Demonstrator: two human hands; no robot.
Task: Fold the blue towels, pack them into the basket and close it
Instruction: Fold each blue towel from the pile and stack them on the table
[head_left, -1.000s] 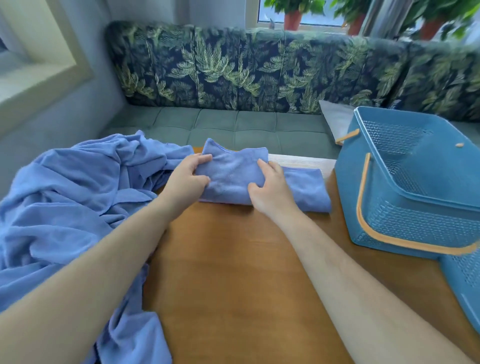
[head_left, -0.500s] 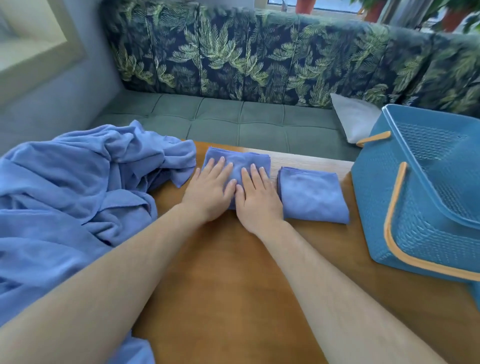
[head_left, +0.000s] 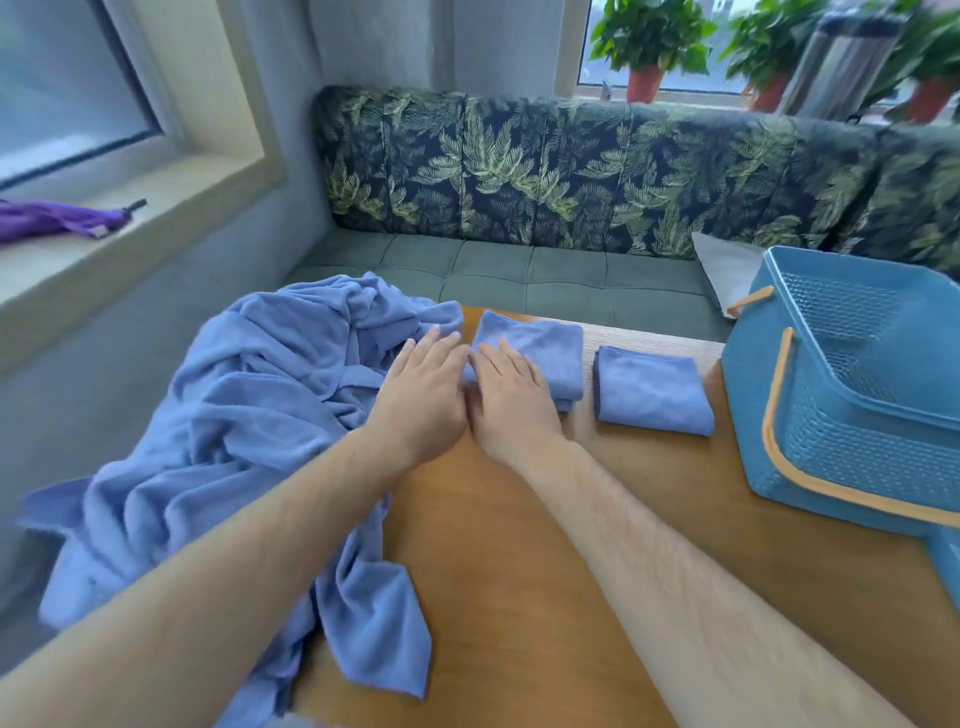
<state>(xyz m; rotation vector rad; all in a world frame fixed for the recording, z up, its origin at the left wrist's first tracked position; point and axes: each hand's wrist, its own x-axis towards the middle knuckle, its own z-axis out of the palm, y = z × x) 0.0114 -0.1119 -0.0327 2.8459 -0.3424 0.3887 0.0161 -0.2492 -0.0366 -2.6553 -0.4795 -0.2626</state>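
Observation:
Two folded blue towels lie side by side at the far edge of the wooden table (head_left: 519, 545). My right hand (head_left: 511, 402) rests flat, fingers apart, on the left folded towel (head_left: 550, 353). My left hand (head_left: 421, 395) lies open just left of it, its fingertips at the edge of the big heap of unfolded blue towels (head_left: 249, 415). The second folded towel (head_left: 652, 392) sits untouched to the right. The blue basket (head_left: 852, 457) with orange handles stands open at the table's right side.
A bench with a green seat and leaf-print back runs behind the table. A white cushion (head_left: 727, 270) lies on it by the basket. A purple umbrella (head_left: 57, 221) lies on the left window sill. Potted plants stand on the rear sill.
The towel has gone from half-folded in both hands to a compact fold pressed flat. My left hand has since slid left off it toward the heap. The camera has tilted up.

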